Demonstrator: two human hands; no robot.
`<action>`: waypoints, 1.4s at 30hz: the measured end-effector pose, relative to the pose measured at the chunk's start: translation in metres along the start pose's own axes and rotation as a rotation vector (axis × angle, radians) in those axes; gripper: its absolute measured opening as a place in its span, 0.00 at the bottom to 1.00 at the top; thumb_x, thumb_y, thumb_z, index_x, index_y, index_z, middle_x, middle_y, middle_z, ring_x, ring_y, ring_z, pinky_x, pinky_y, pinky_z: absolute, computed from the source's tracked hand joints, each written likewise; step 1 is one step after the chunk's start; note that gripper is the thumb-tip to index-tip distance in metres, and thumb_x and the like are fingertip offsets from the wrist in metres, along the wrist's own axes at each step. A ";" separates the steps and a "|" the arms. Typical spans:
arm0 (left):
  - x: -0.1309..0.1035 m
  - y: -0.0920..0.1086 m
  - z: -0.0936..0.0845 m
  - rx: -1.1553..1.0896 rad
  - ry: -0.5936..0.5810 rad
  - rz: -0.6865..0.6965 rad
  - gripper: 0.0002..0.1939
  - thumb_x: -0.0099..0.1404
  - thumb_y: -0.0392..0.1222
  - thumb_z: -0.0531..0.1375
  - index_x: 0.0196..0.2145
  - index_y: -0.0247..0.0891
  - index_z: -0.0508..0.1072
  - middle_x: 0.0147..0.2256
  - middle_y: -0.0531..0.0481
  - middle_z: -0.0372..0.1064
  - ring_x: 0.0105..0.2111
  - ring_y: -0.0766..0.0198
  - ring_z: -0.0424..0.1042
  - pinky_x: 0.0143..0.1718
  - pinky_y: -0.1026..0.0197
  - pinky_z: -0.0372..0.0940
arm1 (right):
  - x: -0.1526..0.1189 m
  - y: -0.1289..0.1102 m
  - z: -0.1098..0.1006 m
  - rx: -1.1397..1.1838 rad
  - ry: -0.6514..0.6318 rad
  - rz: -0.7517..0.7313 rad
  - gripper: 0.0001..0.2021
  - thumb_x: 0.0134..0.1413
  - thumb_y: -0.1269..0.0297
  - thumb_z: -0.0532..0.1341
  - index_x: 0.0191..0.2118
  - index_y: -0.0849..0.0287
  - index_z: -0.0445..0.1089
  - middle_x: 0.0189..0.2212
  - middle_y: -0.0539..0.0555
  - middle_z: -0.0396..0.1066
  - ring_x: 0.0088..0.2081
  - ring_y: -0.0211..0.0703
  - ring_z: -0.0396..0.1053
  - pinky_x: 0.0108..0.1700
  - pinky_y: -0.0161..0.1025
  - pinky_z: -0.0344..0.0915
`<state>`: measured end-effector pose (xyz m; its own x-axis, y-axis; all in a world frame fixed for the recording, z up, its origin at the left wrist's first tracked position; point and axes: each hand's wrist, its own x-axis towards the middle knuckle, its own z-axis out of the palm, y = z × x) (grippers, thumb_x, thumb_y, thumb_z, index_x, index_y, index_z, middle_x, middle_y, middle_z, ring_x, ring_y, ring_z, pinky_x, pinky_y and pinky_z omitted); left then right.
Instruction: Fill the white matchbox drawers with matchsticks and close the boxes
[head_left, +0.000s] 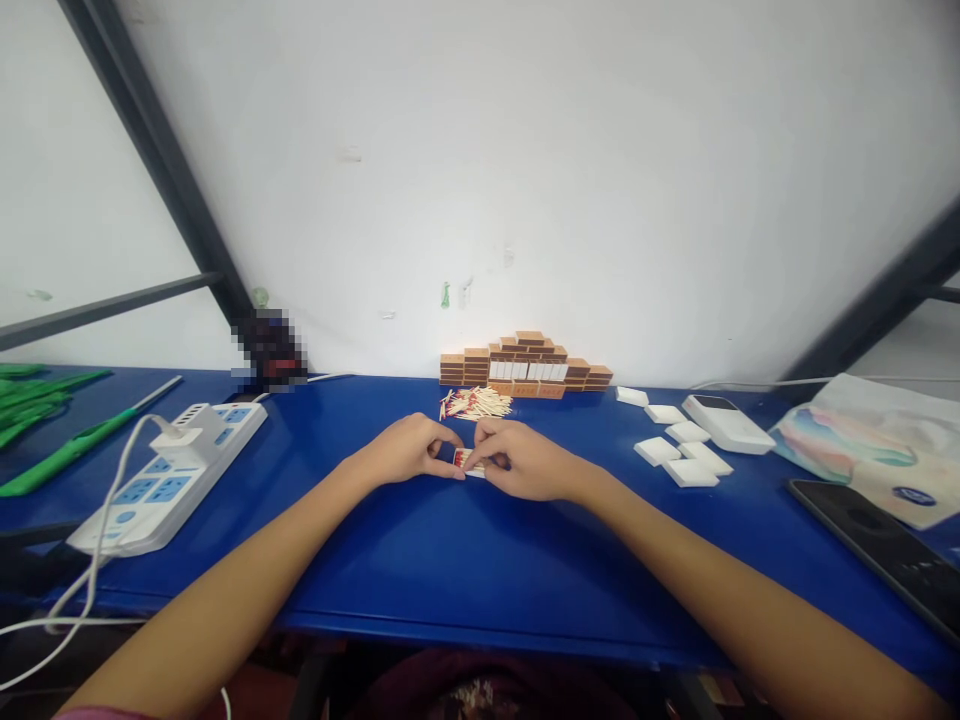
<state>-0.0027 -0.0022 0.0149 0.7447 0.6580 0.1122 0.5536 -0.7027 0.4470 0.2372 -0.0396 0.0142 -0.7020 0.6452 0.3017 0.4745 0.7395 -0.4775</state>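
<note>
A small white matchbox tray (474, 472) with red-headed matches (460, 459) in it rests on the blue table in front of me. My left hand (411, 448) holds its left end between thumb and fingers. From the other side, my right hand (517, 458) grips the tray with bent fingers, and one fingertip touches the matches. The right end of the tray is hidden behind that hand. Just beyond both hands lies a loose pile of matches (480, 403). Stacked matchboxes (529, 365), brown and some white, stand against the wall.
Several white trays (684, 448) lie at right, near a white device (727, 424), a printed bag (870, 450) and a black phone (877, 550). At left are a power strip (172, 480) with cables, a green lighter (82, 440) and green strips (34, 395).
</note>
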 end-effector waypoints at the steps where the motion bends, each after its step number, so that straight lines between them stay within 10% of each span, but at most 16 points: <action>1: 0.000 0.000 0.000 -0.006 -0.002 -0.003 0.27 0.61 0.67 0.65 0.42 0.40 0.83 0.23 0.55 0.65 0.21 0.69 0.59 0.25 0.63 0.48 | 0.000 0.000 0.000 -0.005 0.000 0.005 0.18 0.56 0.80 0.60 0.41 0.53 0.83 0.32 0.51 0.64 0.30 0.36 0.62 0.34 0.36 0.59; 14: 0.000 0.001 0.000 0.022 -0.013 -0.020 0.26 0.62 0.65 0.66 0.46 0.40 0.83 0.23 0.54 0.68 0.22 0.67 0.63 0.26 0.63 0.50 | -0.001 0.008 -0.002 -0.094 -0.006 0.021 0.20 0.51 0.83 0.57 0.41 0.58 0.82 0.33 0.52 0.65 0.30 0.37 0.63 0.34 0.35 0.57; 23: -0.005 -0.003 -0.025 0.030 0.099 -0.105 0.23 0.62 0.59 0.67 0.45 0.40 0.82 0.22 0.56 0.67 0.22 0.68 0.61 0.26 0.64 0.50 | 0.001 0.040 -0.004 -0.152 0.255 0.144 0.14 0.50 0.80 0.59 0.37 0.60 0.79 0.31 0.51 0.69 0.30 0.38 0.65 0.35 0.36 0.60; 42: -0.023 -0.027 -0.068 0.344 0.390 -0.305 0.18 0.63 0.53 0.65 0.44 0.37 0.79 0.25 0.53 0.71 0.24 0.65 0.67 0.28 0.62 0.53 | 0.103 0.009 0.041 -0.343 -0.193 -0.044 0.08 0.71 0.68 0.58 0.50 0.54 0.71 0.47 0.54 0.68 0.40 0.42 0.70 0.37 0.36 0.59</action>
<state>-0.0597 0.0199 0.0605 0.3775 0.8489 0.3700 0.8581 -0.4709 0.2046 0.1472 0.0260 0.0074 -0.7971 0.5876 0.1393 0.5685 0.8080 -0.1548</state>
